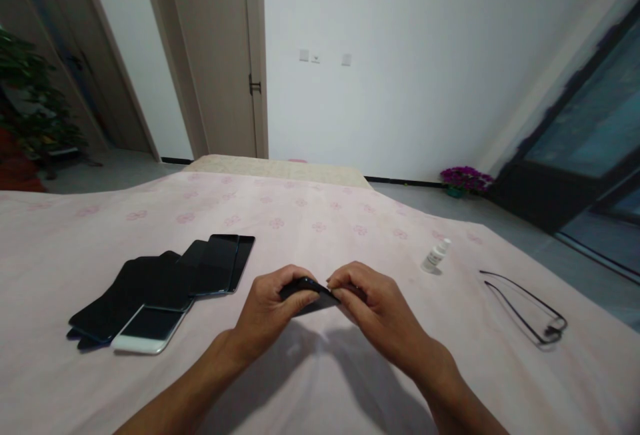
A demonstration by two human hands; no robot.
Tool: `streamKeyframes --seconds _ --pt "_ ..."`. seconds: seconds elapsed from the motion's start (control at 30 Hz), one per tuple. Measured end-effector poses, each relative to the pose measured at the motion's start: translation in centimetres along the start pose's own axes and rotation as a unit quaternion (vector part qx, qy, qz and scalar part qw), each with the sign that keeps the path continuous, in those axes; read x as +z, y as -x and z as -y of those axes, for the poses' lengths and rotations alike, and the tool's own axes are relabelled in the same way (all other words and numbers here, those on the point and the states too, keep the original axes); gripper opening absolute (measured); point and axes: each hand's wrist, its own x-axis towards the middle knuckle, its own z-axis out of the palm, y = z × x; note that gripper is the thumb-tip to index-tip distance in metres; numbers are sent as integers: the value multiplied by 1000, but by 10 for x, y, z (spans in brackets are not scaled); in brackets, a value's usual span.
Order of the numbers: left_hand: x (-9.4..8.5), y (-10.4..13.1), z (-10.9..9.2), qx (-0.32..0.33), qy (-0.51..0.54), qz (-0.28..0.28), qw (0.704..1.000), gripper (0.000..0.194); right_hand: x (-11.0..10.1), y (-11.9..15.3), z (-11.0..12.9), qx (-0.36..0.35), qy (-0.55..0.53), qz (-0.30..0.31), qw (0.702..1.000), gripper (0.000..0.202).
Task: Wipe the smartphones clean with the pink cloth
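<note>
A thin black phone (pixel 318 303) is held above the bed in front of me, tilted, with its edge toward my view. My left hand (pixel 271 296) is closed around its left end, thumb on the near side and fingers behind. At the opposite end, the thumb and fingers of my right hand (pixel 374 303) pinch the right corner. Part of the phone is hidden behind both hands, and I cannot tell whether a case or film is on it. Left of my hands lie several dark phones (pixel 155 281) in an overlapping fan, with a white-framed phone (pixel 145 343) at the front.
A pink flowered sheet (pixel 320 248) covers the bed. To the right stand a small white bottle (pixel 434 256) and a pair of black-framed glasses (pixel 530 315). Beyond are a door (pixel 210 55), a white wall (pixel 425 55) and purple flowers (pixel 467 179) on the floor.
</note>
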Motion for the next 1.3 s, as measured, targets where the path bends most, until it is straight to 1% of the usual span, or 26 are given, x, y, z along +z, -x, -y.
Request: streamKeyframes --seconds 0.1,0.33,0.5,0.73,0.87,1.13,1.3 --pt "1 1 1 1 4 -2 1000 5 1 0 1 -11 -3 4 1000 14" --pt "3 1 -3 -11 15 1 1000 6 3 1 -1 24 -12 -38 999 23" --pt "4 1 -4 -8 12 -2 1000 5 1 2 -1 13 -9 -54 998 27" --pt "6 3 -4 14 15 -1 1000 6 -4 4 0 7 2 -14 1000 29" --pt "9 5 -3 30 4 -5 1000 6 -10 6 3 -6 38 11 999 32" --pt "14 11 -2 72 -20 18 997 7 -15 11 10 -35 103 36 993 39" --pt "16 11 -5 91 -34 20 995 6 -18 15 16 -33 134 54 989 35"
